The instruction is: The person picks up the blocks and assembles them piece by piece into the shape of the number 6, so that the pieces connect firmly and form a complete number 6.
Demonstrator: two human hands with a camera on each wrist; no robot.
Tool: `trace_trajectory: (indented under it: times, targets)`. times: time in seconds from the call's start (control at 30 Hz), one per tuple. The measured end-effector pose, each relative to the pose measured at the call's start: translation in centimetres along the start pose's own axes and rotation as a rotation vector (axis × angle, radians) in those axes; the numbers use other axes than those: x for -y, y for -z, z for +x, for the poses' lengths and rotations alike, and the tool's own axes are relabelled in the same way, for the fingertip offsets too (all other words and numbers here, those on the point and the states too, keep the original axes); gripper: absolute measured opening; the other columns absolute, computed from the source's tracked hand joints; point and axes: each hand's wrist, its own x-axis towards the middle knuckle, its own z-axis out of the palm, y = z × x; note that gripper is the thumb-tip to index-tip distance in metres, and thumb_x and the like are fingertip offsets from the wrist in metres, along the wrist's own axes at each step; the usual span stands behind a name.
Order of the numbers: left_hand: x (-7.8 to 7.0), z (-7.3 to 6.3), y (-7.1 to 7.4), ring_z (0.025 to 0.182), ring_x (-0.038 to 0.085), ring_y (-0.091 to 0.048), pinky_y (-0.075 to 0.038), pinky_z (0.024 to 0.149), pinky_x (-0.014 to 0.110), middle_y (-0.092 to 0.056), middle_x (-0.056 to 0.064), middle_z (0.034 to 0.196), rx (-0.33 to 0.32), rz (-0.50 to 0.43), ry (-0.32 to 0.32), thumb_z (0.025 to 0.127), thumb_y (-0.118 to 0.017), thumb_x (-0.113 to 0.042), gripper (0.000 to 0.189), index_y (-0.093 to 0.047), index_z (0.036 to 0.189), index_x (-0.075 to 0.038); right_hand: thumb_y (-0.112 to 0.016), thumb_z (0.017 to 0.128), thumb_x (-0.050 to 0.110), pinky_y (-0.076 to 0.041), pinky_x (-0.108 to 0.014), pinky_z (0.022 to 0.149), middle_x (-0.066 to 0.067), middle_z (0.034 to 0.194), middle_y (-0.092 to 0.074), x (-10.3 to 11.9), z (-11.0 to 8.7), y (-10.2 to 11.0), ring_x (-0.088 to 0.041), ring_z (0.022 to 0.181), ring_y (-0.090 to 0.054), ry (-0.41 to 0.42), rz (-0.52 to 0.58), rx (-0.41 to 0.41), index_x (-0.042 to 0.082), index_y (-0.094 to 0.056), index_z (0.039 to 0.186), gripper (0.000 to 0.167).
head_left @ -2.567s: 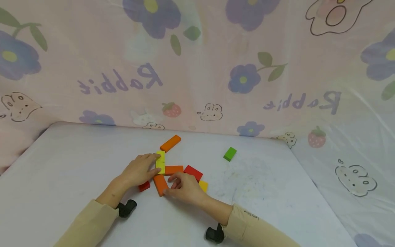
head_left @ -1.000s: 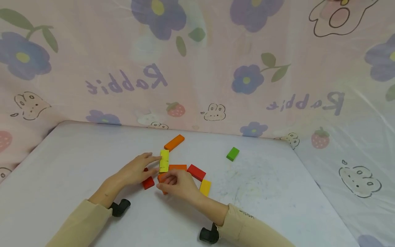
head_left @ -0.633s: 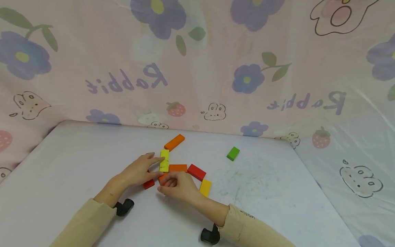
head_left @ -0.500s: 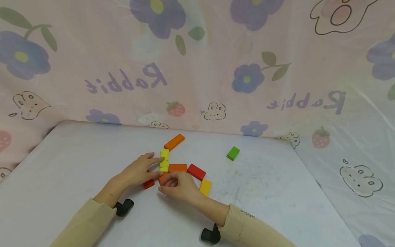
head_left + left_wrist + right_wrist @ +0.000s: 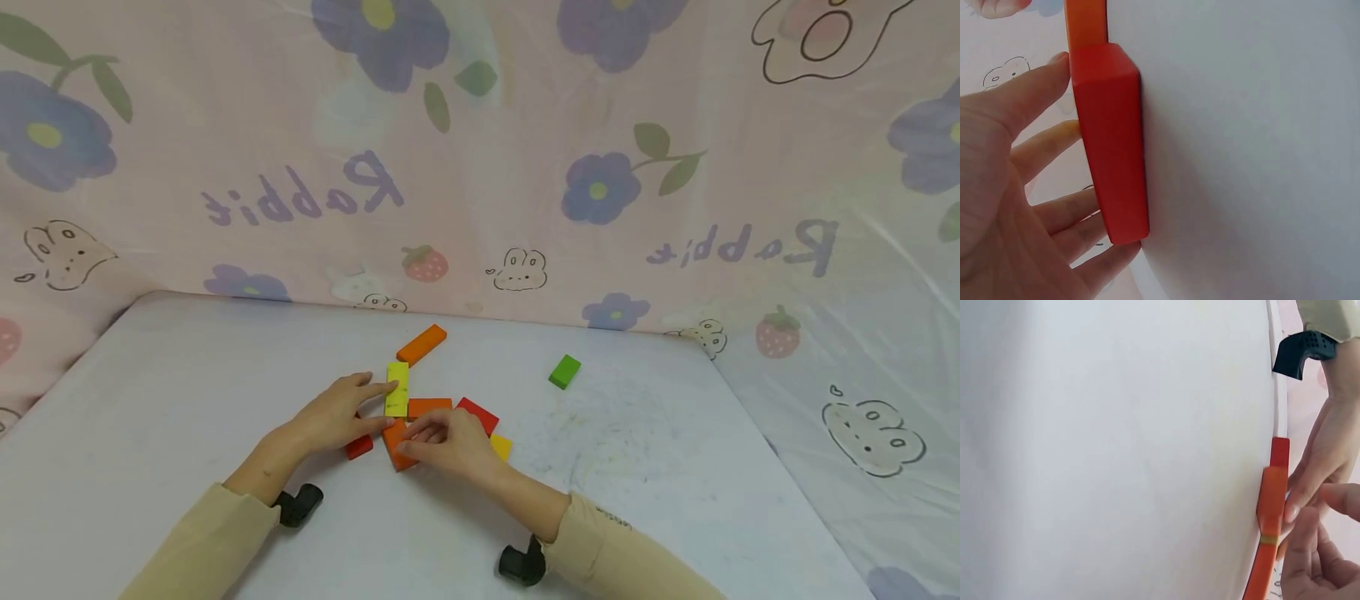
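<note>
My left hand (image 5: 337, 412) reaches over a red block (image 5: 359, 447), its index fingertip touching the yellow block (image 5: 397, 392). Its thumb lies at the joint between the yellow block and a slanted orange block (image 5: 396, 448). In the left wrist view the red block (image 5: 1113, 150) fills the centre, with the left fingers (image 5: 1041, 150) spread behind it. My right hand (image 5: 453, 446) is bent beside the slanted orange block, its thumb near the block's right edge. In the right wrist view a gap separates the right thumb and fingers (image 5: 1304, 544), with nothing between them.
Another orange block (image 5: 430, 408) extends right from the yellow one, towards a red block (image 5: 478, 415) and a partly hidden deep yellow block (image 5: 501, 447). An orange block (image 5: 422, 345) lies behind. A green block (image 5: 565, 372) sits apart at right on the white table (image 5: 637, 500).
Over the last half second my right hand has shifted right, uncovering more of the slanted orange block. The left hand has stayed almost still, having drawn back from covering the yellow block earlier.
</note>
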Motion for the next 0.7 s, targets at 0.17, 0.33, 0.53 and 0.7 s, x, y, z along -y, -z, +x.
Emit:
trace_trajectory:
  times: [0.17,0.33,0.53,0.7]
  targets:
    - [0.0,0.0,0.0,0.132,0.05,-0.035,-0.034,0.101,0.067,-0.036,0.032,0.145,0.002,-0.003,-0.002,0.09,-0.064,-0.039,0.058,-0.051,0.14,-0.012,-0.072,0.083,0.023,-0.048,-0.018,0.059,0.002,0.076,-0.065,-0.5,0.2,0.7,-0.008,0.067,-0.058,-0.001,0.018,-0.011,0.009,-0.072,0.092,0.018]
    - [0.0,0.1,0.0,0.132,0.05,-0.035,-0.034,0.102,0.067,-0.036,0.032,0.144,0.002,-0.005,-0.006,0.09,-0.064,-0.039,0.059,-0.051,0.14,-0.011,-0.073,0.084,0.022,-0.049,-0.018,0.061,-0.002,0.079,-0.068,-0.6,0.5,1.7,-0.007,0.067,-0.058,0.016,0.023,-0.027,0.005,-0.071,0.094,0.02]
    - [0.0,0.1,0.0,0.132,0.051,-0.036,-0.034,0.102,0.067,-0.036,0.033,0.144,0.006,0.001,-0.012,0.09,-0.064,-0.041,0.059,-0.05,0.14,-0.011,-0.072,0.085,0.024,-0.05,-0.018,0.062,-0.002,0.08,-0.068,-0.8,1.0,2.6,-0.008,0.067,-0.058,-0.019,0.028,-0.047,0.005,-0.07,0.097,0.022]
    - [-0.1,-0.1,0.1,0.132,0.051,-0.035,-0.034,0.102,0.066,-0.036,0.033,0.144,0.005,0.001,-0.009,0.09,-0.064,-0.04,0.059,-0.05,0.14,-0.011,-0.072,0.085,0.022,-0.049,-0.019,0.06,-0.005,0.081,-0.069,-0.9,1.3,3.2,-0.009,0.064,-0.058,-0.014,0.045,-0.066,0.004,-0.07,0.098,0.023]
